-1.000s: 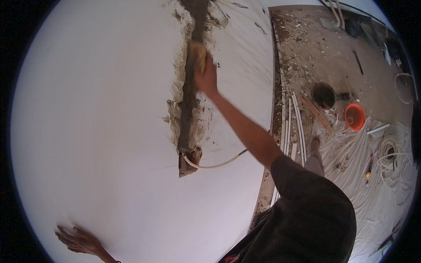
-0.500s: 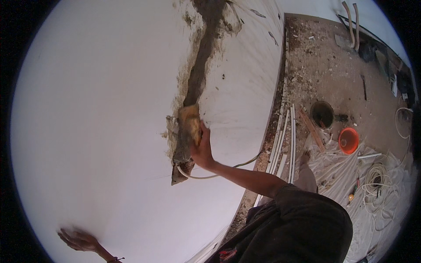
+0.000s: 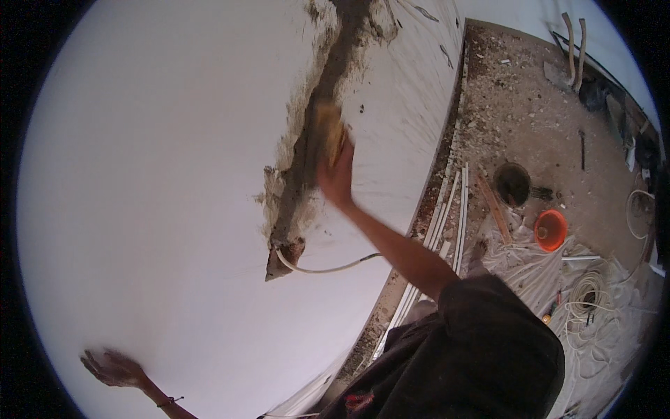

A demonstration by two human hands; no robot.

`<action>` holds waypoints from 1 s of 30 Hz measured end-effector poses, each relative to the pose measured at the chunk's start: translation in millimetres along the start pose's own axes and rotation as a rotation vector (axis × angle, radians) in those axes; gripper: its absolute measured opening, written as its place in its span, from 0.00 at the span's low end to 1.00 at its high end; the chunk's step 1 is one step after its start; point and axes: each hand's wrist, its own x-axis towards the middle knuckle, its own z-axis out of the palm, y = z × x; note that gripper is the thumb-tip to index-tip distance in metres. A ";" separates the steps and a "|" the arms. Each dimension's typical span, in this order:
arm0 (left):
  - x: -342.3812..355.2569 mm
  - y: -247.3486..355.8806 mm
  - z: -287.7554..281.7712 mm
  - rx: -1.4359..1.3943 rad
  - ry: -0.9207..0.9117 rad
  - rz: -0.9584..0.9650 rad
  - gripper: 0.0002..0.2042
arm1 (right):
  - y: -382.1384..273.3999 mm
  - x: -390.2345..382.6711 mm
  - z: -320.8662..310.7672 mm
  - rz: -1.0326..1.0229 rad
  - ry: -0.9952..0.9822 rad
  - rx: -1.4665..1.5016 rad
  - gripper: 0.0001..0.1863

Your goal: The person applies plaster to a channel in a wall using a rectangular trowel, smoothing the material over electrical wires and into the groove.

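Soft light across white wall [image 3: 160,181], blurred right grip [image 3: 337,173], fisheye-bent edges, black corners.

Right hand [image 3: 336,174] curls, arm [image 3: 401,253] outstretched; left hand [image 3: 120,370] (lower) extends fingers [image 3: 96,367].

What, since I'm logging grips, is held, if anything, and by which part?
The right hand grips a tan, roughly rectangular block, material unclear, by its right edge. The left hand holds nothing visible.

Smooth, matt wall [image 3: 160,174]; rough, grainy mortar strip [image 3: 287,206]
The bucket [image 3: 558,236] looks smooth plastic, the floor sheet [image 3: 593,384] creased, shiny plastic, the sleeve [image 3: 481,307] dull cloth.
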 end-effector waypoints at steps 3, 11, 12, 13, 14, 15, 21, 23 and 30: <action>3.0 10.8 -1.9 -0.060 0.041 0.024 0.24 | -1.9 -113.2 -39.1 0.168 -0.240 0.380 0.33; 3.2 4.1 -7.1 -0.073 0.058 0.055 0.25 | 44.6 61.9 -46.8 0.157 -0.022 0.056 0.33; -0.3 9.0 -0.1 -0.079 0.059 0.006 0.26 | 51.8 98.9 -44.5 0.049 0.080 -0.044 0.28; -5.6 13.5 7.2 -0.084 0.054 -0.038 0.28 | 59.5 119.4 -45.8 -0.053 0.178 -0.145 0.23; -8.7 10.3 8.3 -0.068 0.039 -0.063 0.29 | 53.9 109.9 -39.8 -0.057 0.189 -0.195 0.24; -10.4 6.7 6.5 -0.061 0.036 -0.057 0.29 | 37.9 96.6 -27.1 -0.060 0.195 -0.239 0.24; -10.3 -4.0 4.6 -0.075 0.033 0.023 0.28 | -32.6 -104.5 2.9 0.036 -0.053 -0.032 0.32; -10.5 -2.9 7.1 -0.076 0.050 -0.010 0.32 | -26.3 -152.5 -7.7 0.075 -0.171 0.143 0.36; -12.9 -28.6 13.8 -0.080 0.062 0.095 0.29 | -23.6 -18.9 -10.7 0.097 -0.006 0.218 0.31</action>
